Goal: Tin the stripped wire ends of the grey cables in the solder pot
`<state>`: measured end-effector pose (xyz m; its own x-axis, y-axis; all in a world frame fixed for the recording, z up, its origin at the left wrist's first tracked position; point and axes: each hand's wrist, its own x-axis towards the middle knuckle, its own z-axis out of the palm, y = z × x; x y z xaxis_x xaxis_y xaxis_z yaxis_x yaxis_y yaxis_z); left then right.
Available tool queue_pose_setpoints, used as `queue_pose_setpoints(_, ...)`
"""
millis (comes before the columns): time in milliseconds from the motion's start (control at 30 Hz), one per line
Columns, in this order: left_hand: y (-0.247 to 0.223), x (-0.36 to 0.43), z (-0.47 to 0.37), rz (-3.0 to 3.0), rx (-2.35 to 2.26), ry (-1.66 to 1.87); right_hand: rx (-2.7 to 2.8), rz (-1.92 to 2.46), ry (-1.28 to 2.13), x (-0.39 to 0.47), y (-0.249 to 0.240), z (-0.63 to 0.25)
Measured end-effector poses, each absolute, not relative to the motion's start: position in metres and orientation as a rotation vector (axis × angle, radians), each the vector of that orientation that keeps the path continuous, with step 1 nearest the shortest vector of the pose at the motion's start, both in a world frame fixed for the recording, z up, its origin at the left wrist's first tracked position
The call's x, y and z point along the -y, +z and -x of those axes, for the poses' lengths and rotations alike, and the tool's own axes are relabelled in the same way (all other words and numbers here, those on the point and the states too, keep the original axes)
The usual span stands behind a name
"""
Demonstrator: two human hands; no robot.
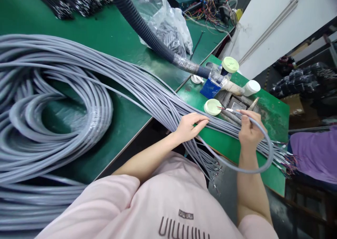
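A bundle of grey cables [155,95] runs from the left table across to the small green bench. My left hand [191,126] lies on the bundle, fingers curled over the cables and thumb close against them. My right hand [251,128] pinches one grey cable [270,151] near its end; the cable loops round below and back toward my left hand. Its stripped end, with thin red and dark wires [222,108], points left at the rim of a shallow pale-green cup [212,107]. Just behind it sits a grimy metal device with a square well [237,106].
A black corrugated hose [150,35] ends above the bench beside a blue box [210,88]. A white jar [252,88] and a green-lidded container [230,64] stand behind. Large cable coils [100,123] fill the left table. A person in purple [316,154] is at right.
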<state>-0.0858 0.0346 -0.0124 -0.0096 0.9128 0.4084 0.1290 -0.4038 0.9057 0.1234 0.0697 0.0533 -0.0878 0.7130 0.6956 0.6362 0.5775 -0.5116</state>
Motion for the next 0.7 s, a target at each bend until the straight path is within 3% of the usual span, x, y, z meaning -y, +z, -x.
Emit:
queue_pose_setpoints(200, -0.037, -0.044, 0.09, -1.903, -1.167, 1.493, 1.868, 1.246, 0.074, -0.113, 0.05, -0.119)
queue_pose_setpoints(433, -0.038, -0.043, 0.09, -2.026, -1.235, 1.342, 1.966, 1.288, 0.096, -0.136, 0.043, -0.111)
queue_pose_setpoints(700, -0.037, -0.043, 0.09, -2.144, -1.242, 1.409, 1.999, 1.308, 0.135, -0.147, 0.035, -0.109)
